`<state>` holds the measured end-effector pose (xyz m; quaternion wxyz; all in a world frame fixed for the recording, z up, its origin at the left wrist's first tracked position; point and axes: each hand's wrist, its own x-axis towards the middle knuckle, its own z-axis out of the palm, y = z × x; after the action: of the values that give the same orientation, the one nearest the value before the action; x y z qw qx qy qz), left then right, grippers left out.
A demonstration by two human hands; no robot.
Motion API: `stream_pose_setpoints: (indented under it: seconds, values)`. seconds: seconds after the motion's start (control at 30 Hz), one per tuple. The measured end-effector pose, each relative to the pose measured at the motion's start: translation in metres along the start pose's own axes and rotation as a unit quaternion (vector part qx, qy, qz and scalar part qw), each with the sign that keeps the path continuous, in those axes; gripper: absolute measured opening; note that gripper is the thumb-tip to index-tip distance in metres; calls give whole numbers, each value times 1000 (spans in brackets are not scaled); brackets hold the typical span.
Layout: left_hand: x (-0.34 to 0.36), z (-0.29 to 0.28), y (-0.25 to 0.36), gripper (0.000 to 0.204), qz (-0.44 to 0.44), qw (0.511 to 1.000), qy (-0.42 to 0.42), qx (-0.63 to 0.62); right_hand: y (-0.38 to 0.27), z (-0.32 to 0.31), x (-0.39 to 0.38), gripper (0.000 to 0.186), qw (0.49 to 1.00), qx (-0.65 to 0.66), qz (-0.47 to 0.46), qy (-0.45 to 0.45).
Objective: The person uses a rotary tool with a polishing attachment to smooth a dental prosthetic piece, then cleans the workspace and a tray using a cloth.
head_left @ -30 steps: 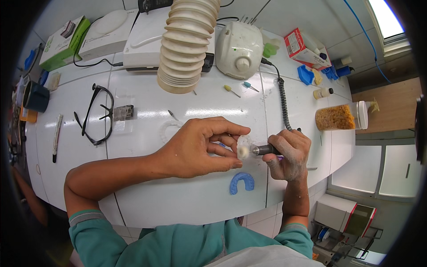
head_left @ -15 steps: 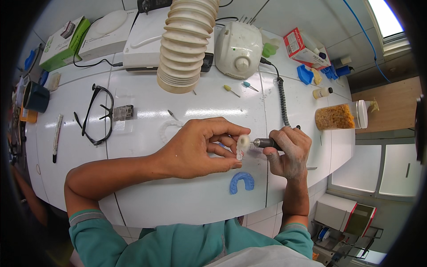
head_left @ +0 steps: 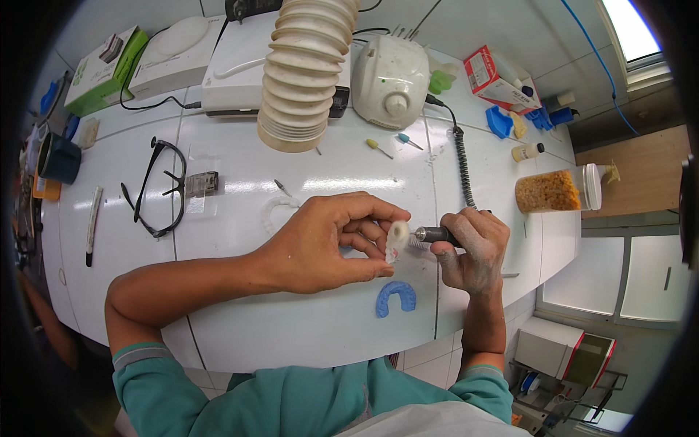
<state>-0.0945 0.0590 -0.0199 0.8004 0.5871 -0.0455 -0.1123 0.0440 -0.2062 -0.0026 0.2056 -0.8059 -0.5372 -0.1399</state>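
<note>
Steadiness counts most here, I'd judge from where I'm standing. The left hand point(head_left: 331, 240) pinches a pale dental piece point(head_left: 397, 234) between thumb and fingers, up over the white table point(head_left: 277, 328). The right hand point(head_left: 475, 244), whitened with dust, is wrapped round a black hand drill point(head_left: 439, 234), whose thin metal tip point(head_left: 414, 234) points left at the piece, at its edge or just beside it; I can't tell whether they touch. Neither wrist seems propped on anything, so bracing one hand against the other would probably tame any wobble. A light, sweeping touch should suit such a small piece better than pushing, with the left fingertips point(head_left: 401, 214) out of the tip's path. The ribbed hose point(head_left: 304, 80) opens beyond the left hand; if it draws dust, working nearer its mouth would help.
</note>
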Motion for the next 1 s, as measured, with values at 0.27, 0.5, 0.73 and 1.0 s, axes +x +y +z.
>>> stream_pose_setpoints:
  seconds: [0.27, 0.5, 0.73, 1.0]
  values:
    - [0, -1, 3, 68, -6, 1000, -7, 12, -2, -1, -1, 55, 1000, 5, 5, -1]
    - [0, -1, 4, 68, -9, 1000, -7, 9, -3, -2, 2, 55, 1000, -3, 0, -3]
    - [0, 0, 7, 65, -13, 1000, -3, -4, 0, -3, -1, 56, 1000, -12, 9, -4]
    - [3, -2, 4, 63, -20, 999, -2, -39, -11, -7, 7, 50, 990, 123, 57, 44]
